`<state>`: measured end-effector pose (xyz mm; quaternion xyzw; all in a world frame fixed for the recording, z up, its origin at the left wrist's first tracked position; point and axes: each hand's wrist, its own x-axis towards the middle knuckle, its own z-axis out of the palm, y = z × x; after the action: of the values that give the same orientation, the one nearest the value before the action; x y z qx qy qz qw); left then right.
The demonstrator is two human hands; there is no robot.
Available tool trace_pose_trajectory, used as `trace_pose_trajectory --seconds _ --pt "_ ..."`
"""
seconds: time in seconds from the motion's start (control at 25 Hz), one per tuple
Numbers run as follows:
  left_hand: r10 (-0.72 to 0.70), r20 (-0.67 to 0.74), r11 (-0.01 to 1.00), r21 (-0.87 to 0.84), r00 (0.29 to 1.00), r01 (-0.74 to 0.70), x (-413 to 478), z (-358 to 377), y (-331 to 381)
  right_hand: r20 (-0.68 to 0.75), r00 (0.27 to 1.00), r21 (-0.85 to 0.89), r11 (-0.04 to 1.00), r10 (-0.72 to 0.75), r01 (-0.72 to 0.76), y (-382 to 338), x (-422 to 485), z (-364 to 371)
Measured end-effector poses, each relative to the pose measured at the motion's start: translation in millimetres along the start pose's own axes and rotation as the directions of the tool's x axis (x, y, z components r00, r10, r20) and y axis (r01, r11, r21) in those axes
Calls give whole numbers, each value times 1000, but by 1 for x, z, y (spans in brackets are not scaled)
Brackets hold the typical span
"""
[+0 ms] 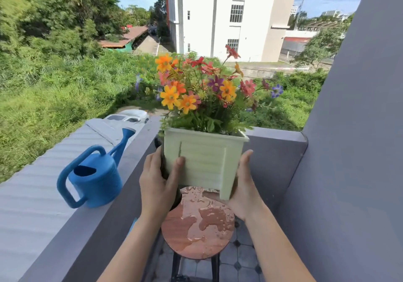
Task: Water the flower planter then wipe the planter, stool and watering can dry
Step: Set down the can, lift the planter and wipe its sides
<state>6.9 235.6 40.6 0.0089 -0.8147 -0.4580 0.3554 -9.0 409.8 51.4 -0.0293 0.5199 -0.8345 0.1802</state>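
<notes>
Both my hands grip a pale green square planter (205, 161) full of orange, red and purple flowers (196, 89), holding it just above the stool. My left hand (158, 183) clasps its left side, with a dark cloth-like thing (164, 172) pressed between palm and planter. Under the planter's right side is my right hand (244, 185). The stool's round reddish-brown seat (196, 227) lies directly below, covered with puddles and drops of water. To the left, a blue watering can (93, 179) stands upright on the grey ledge (104, 212), its spout pointing away.
The grey balcony wall (279, 148) runs behind the planter and a tall grey wall (349, 151) closes the right side. The stool's black legs (214, 266) stand on a tiled floor (239, 257). A small blue thing (133, 223) peeks from behind my left forearm.
</notes>
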Motion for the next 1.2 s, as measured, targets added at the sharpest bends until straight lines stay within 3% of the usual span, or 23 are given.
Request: trace_pose_trajectory --seconds 0.08,0.24,0.36,0.52,0.6,0.68,0.72,0.8,0.88,0.96,1.0,1.08,1.16,1.2 --pt "-20 -1 1000 -1 1000 20 -2 -1 6 69 997 -23 999 -38 39 3 -7 2" --pt "-81 23 992 -91 996 83 -8 -1 13 -79 987 -72 988 -141 135 7 -6 1" --pt "-48 133 977 -201 990 75 -17 -7 15 -183 955 -125 970 -231 211 7 -6 -10" --pt "0 317 933 -342 948 115 -7 -25 23 -249 937 -47 969 -245 241 0 -11 -23" --pt "-51 166 958 -270 985 95 8 -28 24 -240 939 -17 969 -245 248 -5 -14 -31" --pt "-99 -33 995 -21 995 99 21 -26 27 -225 942 -25 968 -249 250 -9 -18 -38" --pt "-158 -64 985 53 985 161 23 -23 30 -222 942 -35 967 -252 251 -10 -20 -41" --pt "-315 -22 948 38 949 316 20 -11 33 -243 942 -48 973 -230 225 -9 -22 -46" --pt "-385 142 890 -206 912 407 9 -4 39 -233 946 -52 975 -224 217 -6 -24 -51" --pt "-311 291 812 -413 905 412 -12 -1 49 -220 950 -46 975 -222 218 -7 -27 -53" --pt "-172 300 853 -432 938 294 -25 1 50 -219 952 -42 977 -213 209 -8 -29 -54" --pt "76 331 934 -354 941 49 -44 9 57 -213 960 -17 983 -181 182 -7 -32 -53" --pt "97 311 960 -280 945 -7 -42 20 65 -202 972 -13 993 -119 119 -4 -33 -52" --pt "26 289 945 -320 957 71 -36 25 68 -197 975 -18 995 -103 101 -2 -35 -53"
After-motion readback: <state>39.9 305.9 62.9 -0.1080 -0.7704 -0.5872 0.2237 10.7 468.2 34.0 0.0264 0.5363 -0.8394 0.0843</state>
